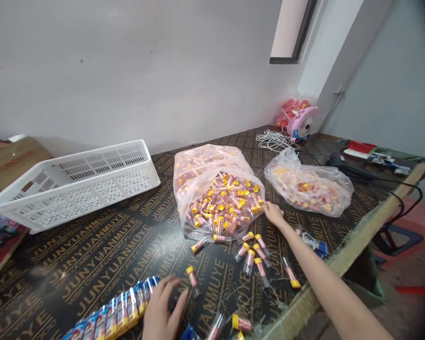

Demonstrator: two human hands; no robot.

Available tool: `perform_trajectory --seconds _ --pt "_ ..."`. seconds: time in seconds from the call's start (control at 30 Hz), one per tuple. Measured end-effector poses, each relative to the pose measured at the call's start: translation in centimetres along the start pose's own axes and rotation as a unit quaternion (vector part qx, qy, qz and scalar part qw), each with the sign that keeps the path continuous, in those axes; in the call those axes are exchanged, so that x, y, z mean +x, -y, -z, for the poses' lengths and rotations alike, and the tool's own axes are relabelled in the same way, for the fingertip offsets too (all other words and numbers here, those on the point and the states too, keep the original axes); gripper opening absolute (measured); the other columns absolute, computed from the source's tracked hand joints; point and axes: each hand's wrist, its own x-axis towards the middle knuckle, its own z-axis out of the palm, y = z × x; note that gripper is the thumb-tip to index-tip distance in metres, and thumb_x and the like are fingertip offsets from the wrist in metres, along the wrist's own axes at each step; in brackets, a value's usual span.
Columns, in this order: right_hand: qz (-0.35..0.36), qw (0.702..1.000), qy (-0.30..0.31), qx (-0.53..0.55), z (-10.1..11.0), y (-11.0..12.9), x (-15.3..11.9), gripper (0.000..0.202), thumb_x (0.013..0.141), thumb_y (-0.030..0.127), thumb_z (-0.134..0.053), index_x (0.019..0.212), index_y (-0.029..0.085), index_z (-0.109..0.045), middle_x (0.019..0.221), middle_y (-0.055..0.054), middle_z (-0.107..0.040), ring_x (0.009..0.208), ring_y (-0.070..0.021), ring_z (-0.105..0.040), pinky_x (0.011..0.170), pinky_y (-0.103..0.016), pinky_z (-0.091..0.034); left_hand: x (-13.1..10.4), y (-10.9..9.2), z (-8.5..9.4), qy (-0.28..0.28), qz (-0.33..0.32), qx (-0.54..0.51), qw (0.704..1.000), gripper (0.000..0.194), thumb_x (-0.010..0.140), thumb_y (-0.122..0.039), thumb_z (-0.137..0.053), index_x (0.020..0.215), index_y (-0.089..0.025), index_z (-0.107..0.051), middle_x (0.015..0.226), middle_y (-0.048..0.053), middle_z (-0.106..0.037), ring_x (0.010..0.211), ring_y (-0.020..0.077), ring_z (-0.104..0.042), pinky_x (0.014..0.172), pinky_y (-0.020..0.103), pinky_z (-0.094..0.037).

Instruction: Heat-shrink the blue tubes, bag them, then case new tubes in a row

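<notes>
My left hand [163, 307], its thumb and fingers apart, is at the right end of a row of blue and yellow packets [116, 311]. A capped clear tube [192, 278] lies just beyond its fingertips. My right hand [273, 215] reaches forward, its fingers closed on the right edge of an open plastic bag [212, 160]. Inside the bag are many clear tubes with yellow caps and pinkish contents [226, 203]. Several more tubes [250, 262] lie loose in front of its mouth. Closer to me are a few others, one with a yellow cap [241, 323].
A white perforated crate [92, 189] stands at the left, near a cardboard box [16, 163]. Another bag of tubes [308, 186] lies at the right. Farther back are coiled white cable [274, 140] and a pink fan [302, 123]. A wooden edge [386, 212] bounds the table's right side.
</notes>
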Motion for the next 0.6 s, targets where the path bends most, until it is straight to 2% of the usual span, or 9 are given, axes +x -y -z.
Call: perform_trajectory --seconds 0.07,0.17,0.23,0.27,0.33,0.4,0.43,0.5,0.6 --pt "0.027 1.000 -0.003 -0.002 -1.3 0.4 -4.4 0.036 0.087 0.030 -0.040 0.117 0.015 -0.053 0.117 -0.014 -0.057 0.113 -0.0283 -0.048 0.088 -0.044 -0.037 3.3 -1.0 -1.9 0.004 0.019 0.036 0.999 0.049 0.082 -0.046 -0.045 0.125 -0.023 -0.048 0.139 0.011 -0.038 0.129 0.0274 -0.034 0.105 0.049 -0.029" --pt "0.091 0.996 0.011 0.011 -2.8 1.2 -10.7 0.038 0.085 0.030 -0.044 0.121 0.022 -0.053 0.131 -0.009 -0.049 0.124 -0.0241 -0.039 0.098 -0.041 -0.031 6.3 -1.9 -4.9 0.038 0.097 0.079 0.991 0.057 0.085 -0.044 -0.040 0.136 -0.020 -0.034 0.147 0.015 -0.024 0.135 0.0306 -0.022 0.105 0.058 -0.017" --pt "0.135 0.990 0.017 0.044 -2.7 1.6 -12.5 0.034 0.085 0.036 -0.044 0.112 0.024 -0.060 0.129 -0.008 -0.051 0.122 -0.0230 -0.042 0.098 -0.040 -0.031 6.5 -1.8 -6.3 0.063 0.100 0.071 0.990 0.057 0.086 -0.045 -0.036 0.137 -0.020 -0.031 0.147 0.015 -0.024 0.136 0.0288 -0.020 0.107 0.056 -0.014" --pt "0.145 0.987 0.005 0.066 -2.2 1.6 -12.3 0.034 0.085 0.039 -0.043 0.109 0.024 -0.062 0.127 -0.008 -0.053 0.120 -0.0229 -0.045 0.097 -0.039 -0.032 6.3 -1.6 -6.7 0.066 0.089 0.061 0.992 0.058 0.086 -0.046 -0.035 0.138 -0.019 -0.030 0.147 0.015 -0.025 0.136 0.0274 -0.019 0.108 0.054 -0.014" --pt "0.120 0.987 -0.054 0.098 -0.8 1.8 -10.0 0.040 0.085 0.044 -0.043 0.112 0.021 -0.061 0.125 -0.010 -0.054 0.119 -0.0232 -0.046 0.097 -0.038 -0.034 5.9 -1.2 -7.1 0.054 0.068 0.044 0.995 0.058 0.086 -0.046 -0.034 0.137 -0.018 -0.031 0.146 0.015 -0.027 0.136 0.0259 -0.020 0.109 0.050 -0.016" --pt "0.035 0.987 -0.122 0.094 0.7 2.0 -5.8 0.049 0.084 0.043 -0.044 0.125 0.017 -0.050 0.131 -0.012 -0.049 0.122 -0.0239 -0.043 0.097 -0.036 -0.035 5.9 -0.9 -7.0 0.039 0.058 0.032 0.997 0.058 0.086 -0.046 -0.036 0.134 -0.016 -0.035 0.144 0.016 -0.029 0.135 0.0260 -0.022 0.109 0.047 -0.020" --pt "0.000 0.987 -0.135 0.091 1.3 2.2 -3.5 0.054 0.085 0.041 -0.043 0.130 0.013 -0.044 0.134 -0.015 -0.045 0.122 -0.0257 -0.043 0.095 -0.037 -0.036 6.1 -0.8 -6.9 0.035 0.054 0.028 0.998 0.058 0.085 -0.047 -0.037 0.133 -0.015 -0.037 0.144 0.016 -0.029 0.135 0.0262 -0.023 0.108 0.045 -0.021" --pt "-0.047 0.986 -0.135 0.085 2.1 2.6 0.7 0.057 0.085 0.037 -0.043 0.132 0.006 -0.040 0.130 -0.021 -0.048 0.116 -0.0275 -0.049 0.089 -0.035 -0.040 7.1 -0.7 -6.6 0.039 0.046 0.025 0.998 0.059 0.084 -0.049 -0.039 0.133 -0.017 -0.038 0.147 0.016 -0.023 0.135 0.0268 -0.022 0.108 0.044 -0.022" --pt "-0.074 0.990 -0.096 0.076 2.3 2.7 4.1 0.045 0.079 0.033 -0.052 0.113 0.005 -0.060 0.101 -0.021 -0.065 0.092 -0.0273 -0.062 0.072 -0.030 -0.044 9.0 -0.4 -6.7 0.063 0.047 0.045 0.996 0.059 0.084 -0.050 -0.039 0.137 -0.023 -0.033 0.151 0.012 -0.013 0.137 0.0267 -0.016 0.109 0.046 -0.017"
